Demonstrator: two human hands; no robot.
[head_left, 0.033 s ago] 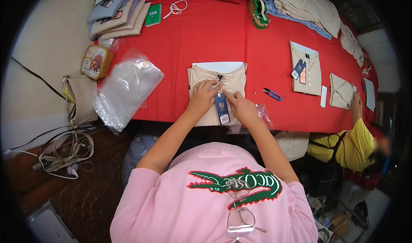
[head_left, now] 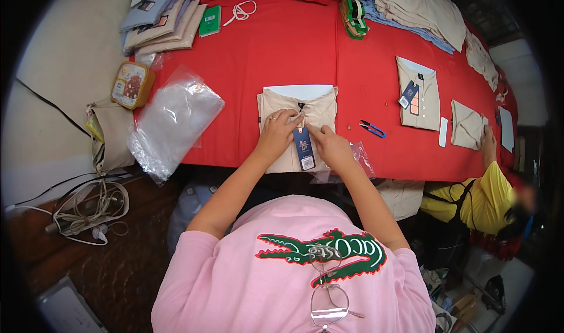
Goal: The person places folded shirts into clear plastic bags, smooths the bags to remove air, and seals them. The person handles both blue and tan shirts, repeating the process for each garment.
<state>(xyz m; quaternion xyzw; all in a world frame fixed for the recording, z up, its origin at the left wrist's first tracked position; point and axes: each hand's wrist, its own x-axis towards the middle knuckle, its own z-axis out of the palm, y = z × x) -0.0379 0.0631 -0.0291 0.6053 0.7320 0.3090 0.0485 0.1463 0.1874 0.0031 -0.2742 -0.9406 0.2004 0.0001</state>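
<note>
Both hands work close together at the neck of the shirt (head_left: 276,159), fingertips nearly meeting below the collar. Left hand (head_left: 275,138) bent over the placket; right hand (head_left: 330,148) comes in from the other side, index finger out to the top of the tag (head_left: 304,148). Whether either hand pinches cloth or string, I cannot tell.

Shirt: beige, folded, flat at the near edge of the red cloth (head_left: 282,45), straight in front of me. Collar points away; long axis runs from collar to me. A white card (head_left: 299,91) shows behind the neckline. Tag: dark blue, hole end toward the collar, long axis nearly in line with the shirt's, slightly tilted, lower end toward me and a little right.

Just right of the shirt, a crumpled clear bag (head_left: 361,159) at the table edge; beyond it, blue snips (head_left: 373,129) lying aslant. Farther right, a second shirt (head_left: 429,98), tagged, collar also away; then a co-worker's hand (head_left: 487,145) at a third folded piece (head_left: 465,125).

Left: clear sleeves (head_left: 176,115) in a flat pile, overhanging the edge. Beside them, a yellow tub (head_left: 130,86), lid on, contents hidden. Below it, a beige pouch (head_left: 111,138) with something yellow in its mouth. Far right of centre, a green holder (head_left: 354,21) carries tape rolls.
</note>
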